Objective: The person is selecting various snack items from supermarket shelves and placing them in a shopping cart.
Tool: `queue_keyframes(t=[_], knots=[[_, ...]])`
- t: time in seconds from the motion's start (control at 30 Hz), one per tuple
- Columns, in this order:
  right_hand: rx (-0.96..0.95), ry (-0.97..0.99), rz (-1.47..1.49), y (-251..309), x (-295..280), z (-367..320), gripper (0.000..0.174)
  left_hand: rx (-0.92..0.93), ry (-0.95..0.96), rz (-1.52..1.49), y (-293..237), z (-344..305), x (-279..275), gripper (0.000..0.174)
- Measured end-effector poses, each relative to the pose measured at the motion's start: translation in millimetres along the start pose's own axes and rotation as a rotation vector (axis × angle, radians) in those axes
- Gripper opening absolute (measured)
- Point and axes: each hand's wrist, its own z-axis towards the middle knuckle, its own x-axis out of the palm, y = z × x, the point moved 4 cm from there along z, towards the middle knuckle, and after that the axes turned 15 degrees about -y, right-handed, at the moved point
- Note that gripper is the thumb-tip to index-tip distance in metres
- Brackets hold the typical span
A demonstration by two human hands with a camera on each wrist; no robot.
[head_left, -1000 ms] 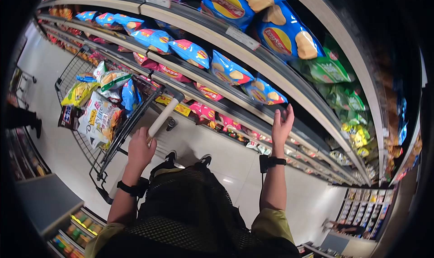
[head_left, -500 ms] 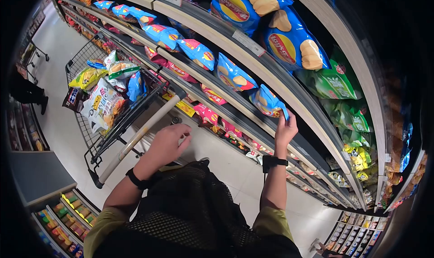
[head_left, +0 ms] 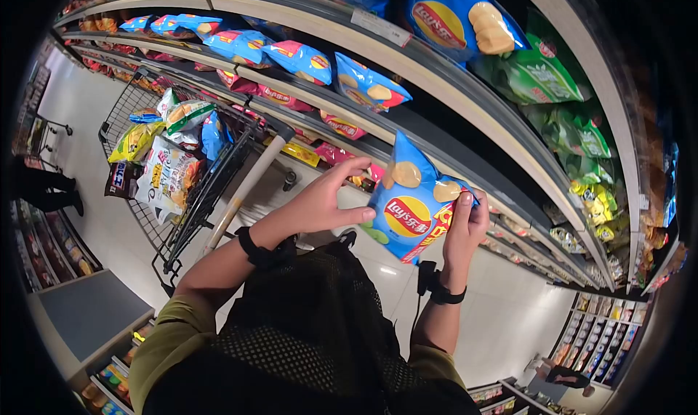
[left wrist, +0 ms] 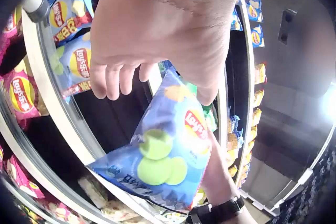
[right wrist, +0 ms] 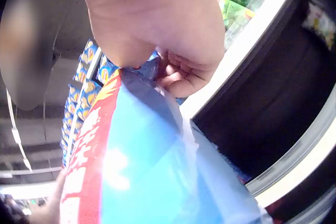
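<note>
Your right hand (head_left: 465,230) pinches the glossy blue plastic crisp bag (head_left: 411,211), marked "Lay's", held between both hands before the shelves (head_left: 436,77). Your left hand (head_left: 320,206), fingers loose, touches its side with the thumb. The smaller print is unreadable.

A blue chip bag (head_left: 408,215) — right hand (head_left: 465,233) pinches, left hand (head_left: 320,206) touches.

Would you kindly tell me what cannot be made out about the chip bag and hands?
Head view: fingers of the right hand, hidden behind the chip bag.
Right wrist view: the bag's print, blurred and cut by the lower edge.
Left wrist view: most of the right hand, behind the bag.
Head view: shelf price labels, too small.
</note>
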Motion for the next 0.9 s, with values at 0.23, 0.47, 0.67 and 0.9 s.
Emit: queue_keyframes(t=[0.23, 0.47, 0.67, 0.9], knots=[[0.471, -0.156, 0.282, -22, 21, -55, 0.028, -0.321, 0.327, -0.538, 1, -21, 5, 0.076], [0.478, -0.045, 0.206, -18, 33, -93, 0.039, -0.420, 0.275, -0.444, 12, -38, -11, 0.066], [0.555, 0.309, 0.240, -25, 53, -130, 0.066, -0.612, 0.087, -0.546, 21, -40, -20, 0.054], [0.702, 0.263, 0.187, -20, 61, -125, 0.059, -0.590, 0.113, -0.535, 18, -34, -19, 0.059]])
